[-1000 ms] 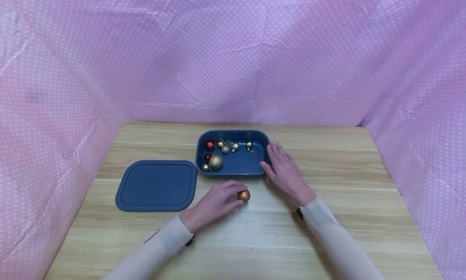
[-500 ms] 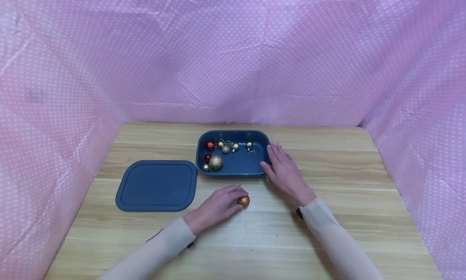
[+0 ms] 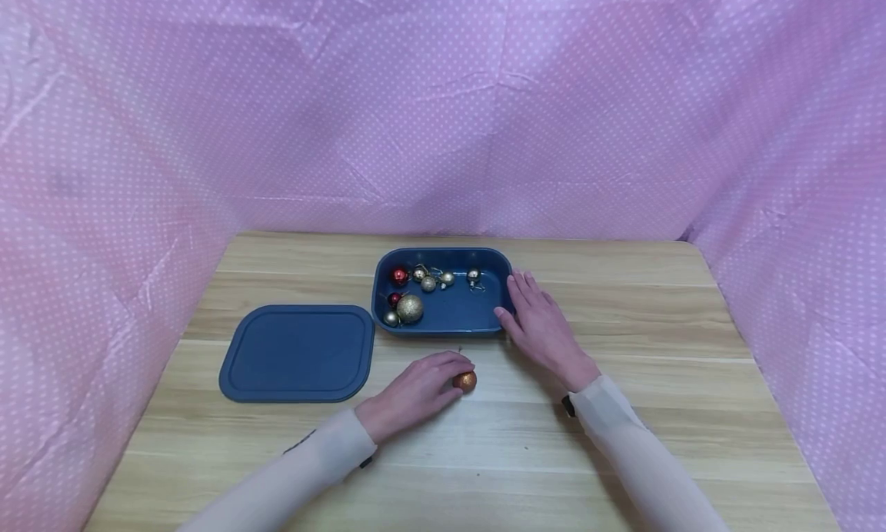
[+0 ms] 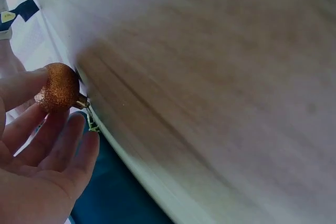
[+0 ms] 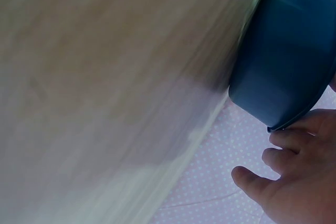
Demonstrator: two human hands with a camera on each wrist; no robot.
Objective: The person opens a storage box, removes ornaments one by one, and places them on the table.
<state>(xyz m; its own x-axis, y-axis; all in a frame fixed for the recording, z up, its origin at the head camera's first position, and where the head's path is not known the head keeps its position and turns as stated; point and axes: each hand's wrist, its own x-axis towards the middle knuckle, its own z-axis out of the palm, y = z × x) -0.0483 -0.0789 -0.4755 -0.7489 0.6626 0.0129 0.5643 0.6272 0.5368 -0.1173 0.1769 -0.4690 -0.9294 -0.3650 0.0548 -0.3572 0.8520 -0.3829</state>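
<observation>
In the head view my left hand (image 3: 418, 390) pinches a copper-orange glitter Christmas bauble (image 3: 466, 381) between thumb and fingers, just in front of the dark blue box (image 3: 460, 334). The left wrist view shows the same bauble (image 4: 59, 87) with its gold cap and a thin hanging loop. On the box's right end wall rests my right hand (image 3: 543, 324), its fingers straight along the rim. Inside the box, mostly at the left and back, lie several small baubles: a shiny red one (image 3: 399, 276), a large gold glitter one (image 3: 410, 308) and smaller gold ones.
A flat dark blue lid (image 3: 298, 354) lies on the wooden table (image 3: 657, 347) left of the box, close to its corner. Pink dotted cloth (image 3: 443, 109) hangs behind the table and on both sides.
Holding the bauble, my left hand has come slightly nearer the table's front and a little to the right. The bauble is turned in the fingers. My right hand and the box stay put.
</observation>
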